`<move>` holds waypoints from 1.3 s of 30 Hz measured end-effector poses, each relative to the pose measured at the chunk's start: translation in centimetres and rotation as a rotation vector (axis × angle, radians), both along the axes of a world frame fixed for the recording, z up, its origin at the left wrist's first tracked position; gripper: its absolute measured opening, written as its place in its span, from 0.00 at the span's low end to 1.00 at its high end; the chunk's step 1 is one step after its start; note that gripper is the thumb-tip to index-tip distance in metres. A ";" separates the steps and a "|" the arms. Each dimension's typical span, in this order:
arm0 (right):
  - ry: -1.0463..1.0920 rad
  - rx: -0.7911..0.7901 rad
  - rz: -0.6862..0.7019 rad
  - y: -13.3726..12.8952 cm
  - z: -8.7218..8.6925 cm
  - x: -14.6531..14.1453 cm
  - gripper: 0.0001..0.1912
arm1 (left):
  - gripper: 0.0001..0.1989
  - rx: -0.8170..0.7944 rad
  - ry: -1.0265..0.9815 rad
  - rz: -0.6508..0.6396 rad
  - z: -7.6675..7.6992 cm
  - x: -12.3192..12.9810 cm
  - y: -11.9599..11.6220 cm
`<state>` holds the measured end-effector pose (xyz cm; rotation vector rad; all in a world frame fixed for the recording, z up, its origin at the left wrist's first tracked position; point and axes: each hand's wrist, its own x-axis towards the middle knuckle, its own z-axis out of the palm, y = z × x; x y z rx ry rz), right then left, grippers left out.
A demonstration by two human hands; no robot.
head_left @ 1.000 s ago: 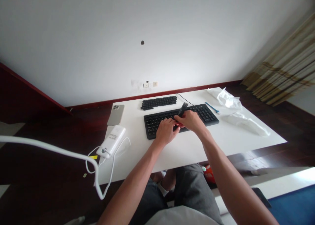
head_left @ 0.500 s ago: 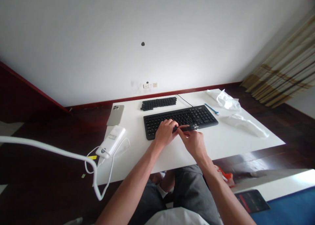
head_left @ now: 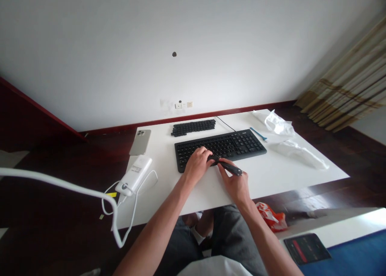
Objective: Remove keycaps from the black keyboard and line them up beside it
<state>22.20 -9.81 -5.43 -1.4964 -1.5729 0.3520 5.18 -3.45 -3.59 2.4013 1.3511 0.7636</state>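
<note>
A black keyboard (head_left: 247, 142) lies on the white table (head_left: 199, 191), and part of its key area shows bare positions without caps. My left hand (head_left: 197, 162) rests at its lower front edge, fingers bent together over something dark and too small to make out. My right hand (head_left: 235, 181) is closed around a black pen-like tool (head_left: 231, 168), whose tip points left toward my left fingertips. Behind the keyboard, a block of loose black keycaps (head_left: 194, 127) sits in rows.
A phone (head_left: 140, 142) and a white power bank (head_left: 134, 175) with a cable are on the left. Toward the right lie a blue stick tool (head_left: 258, 133) and crumpled white plastic wrap (head_left: 279, 124). An orange-red bag (head_left: 271, 217) is below the table's front edge.
My right hand has moved slightly down, and the tool in it now slants down to the right. My left hand has shifted a little left and its fingers have changed position.
</note>
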 end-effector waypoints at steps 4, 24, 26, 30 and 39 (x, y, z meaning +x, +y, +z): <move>-0.035 0.040 -0.004 0.8 1.0 0.9 0.16 | 0.05 0.045 0.146 0.043 0.4 0.1 -0.7; 0.056 0.048 0.181 14.9 2.1 3.5 0.13 | 0.07 0.276 0.522 0.012 -1.1 1.4 -0.8; 0.058 0.037 0.171 14.8 1.9 3.4 0.13 | 0.06 0.266 0.514 0.011 -1.2 1.3 -0.7; 0.057 0.011 0.132 14.7 1.9 3.7 0.14 | 0.04 0.240 0.482 0.012 -1.2 1.2 -0.7; 0.160 -0.038 0.160 15.1 1.6 4.0 0.16 | 0.10 0.183 0.361 -0.009 -0.3 0.1 -1.2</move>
